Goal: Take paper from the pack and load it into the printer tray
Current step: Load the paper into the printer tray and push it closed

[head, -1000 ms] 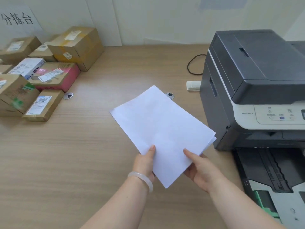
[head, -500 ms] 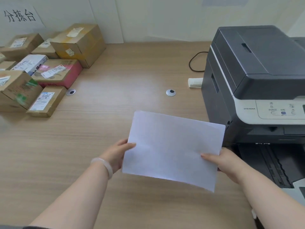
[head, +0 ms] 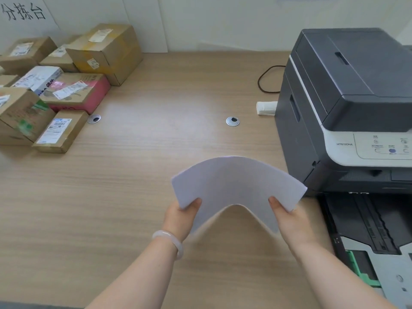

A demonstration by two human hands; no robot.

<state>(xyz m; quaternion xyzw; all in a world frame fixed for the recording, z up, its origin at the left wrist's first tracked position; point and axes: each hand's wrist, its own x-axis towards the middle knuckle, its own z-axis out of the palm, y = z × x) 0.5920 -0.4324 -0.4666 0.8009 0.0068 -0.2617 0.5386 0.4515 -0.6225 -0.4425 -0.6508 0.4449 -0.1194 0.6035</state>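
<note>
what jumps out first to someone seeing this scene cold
A white stack of paper bowed into an arch, gripped at its two ends by the left hand and right hand above the wooden table. At right stands a dark grey printer, its tray pulled open.
</note>
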